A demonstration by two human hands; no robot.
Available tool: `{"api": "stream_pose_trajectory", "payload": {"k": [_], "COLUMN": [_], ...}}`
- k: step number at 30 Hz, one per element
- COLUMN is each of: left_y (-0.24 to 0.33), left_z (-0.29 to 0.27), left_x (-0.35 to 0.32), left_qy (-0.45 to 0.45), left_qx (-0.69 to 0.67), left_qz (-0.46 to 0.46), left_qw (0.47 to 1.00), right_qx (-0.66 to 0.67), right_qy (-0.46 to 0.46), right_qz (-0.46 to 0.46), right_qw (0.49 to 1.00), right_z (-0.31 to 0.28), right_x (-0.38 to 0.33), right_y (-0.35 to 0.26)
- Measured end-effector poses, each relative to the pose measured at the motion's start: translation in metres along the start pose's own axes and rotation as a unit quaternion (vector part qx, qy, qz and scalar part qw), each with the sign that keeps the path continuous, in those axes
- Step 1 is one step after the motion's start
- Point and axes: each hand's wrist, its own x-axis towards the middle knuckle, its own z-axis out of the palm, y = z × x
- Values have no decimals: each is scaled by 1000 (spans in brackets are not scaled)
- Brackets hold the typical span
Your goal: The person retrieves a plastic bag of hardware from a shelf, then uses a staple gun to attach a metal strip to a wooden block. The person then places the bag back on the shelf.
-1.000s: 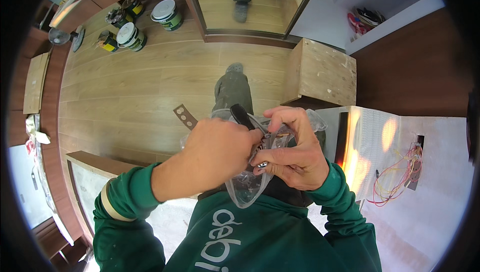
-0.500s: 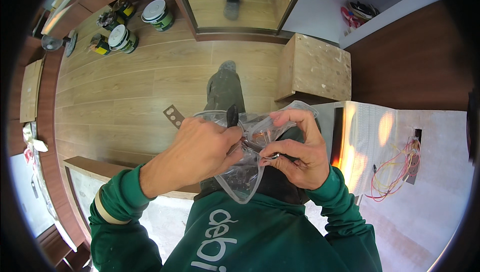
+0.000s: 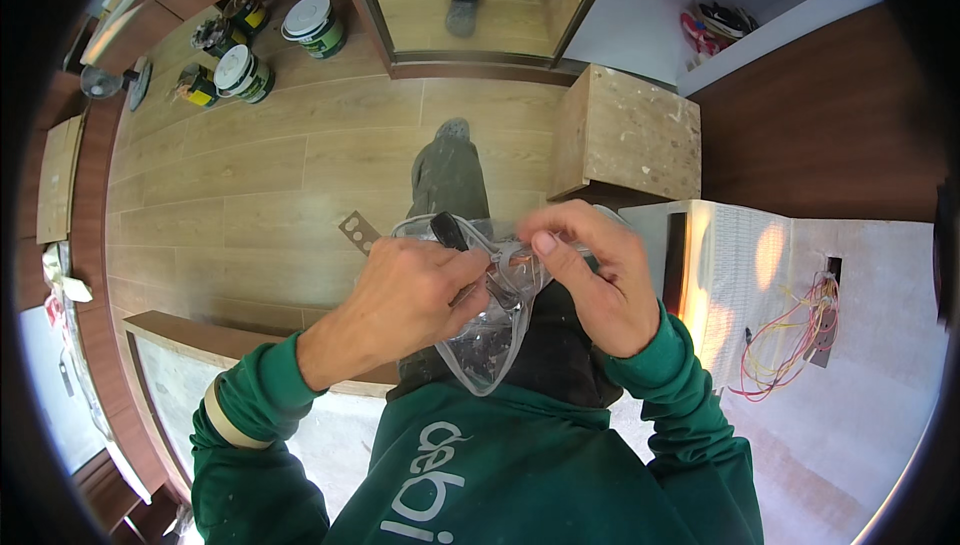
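A clear plastic pouch (image 3: 482, 370) with a pale edging is held over my lap. My left hand (image 3: 415, 290) is closed at its left side, round a tool with a black handle (image 3: 449, 232) that sticks up past the fingers. A flat metal strip with round holes (image 3: 356, 232) juts out beyond the same hand; whether it belongs to the tool cannot be seen. My right hand (image 3: 605, 270) pinches the pouch's upper right edge between thumb and fingers. Small shiny and dark pieces show through the plastic, too unclear to name.
Lidded paint buckets (image 3: 313, 27) stand on the wooden floor at the far left. A wooden box (image 3: 640, 135) sits ahead to the right, beside a mirror (image 3: 480, 5). Loose coloured wires (image 3: 790, 345) hang from the wall at right. A small fan (image 3: 120, 83) is far left.
My right hand has moved up from the shiny metal piece to the pouch's upper edge. The black handle in my left hand has tilted to the left.
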Motion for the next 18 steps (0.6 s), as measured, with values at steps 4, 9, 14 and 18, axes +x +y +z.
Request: {"api": "stream_pose_trajectory", "payload": {"k": [4, 9, 14, 18], "left_y": [-2, -1, -1, 1], "left_z": [4, 12, 16, 13], "left_x": [-5, -12, -10, -12], "left_qy": [5, 13, 19, 9], "left_qx": [-4, -8, 3, 27], "left_qz": [17, 25, 32, 25], "left_qw": [1000, 1000, 999, 999], "right_qx": [-183, -192, -205, -245], "right_qy": [-62, -114, -37, 55], "right_qz": [53, 49, -48, -205], "right_qw": [980, 974, 977, 946], "right_z": [-2, 4, 11, 19], "right_x": [9, 14, 6, -3], "right_y": [-6, 12, 6, -3]}}
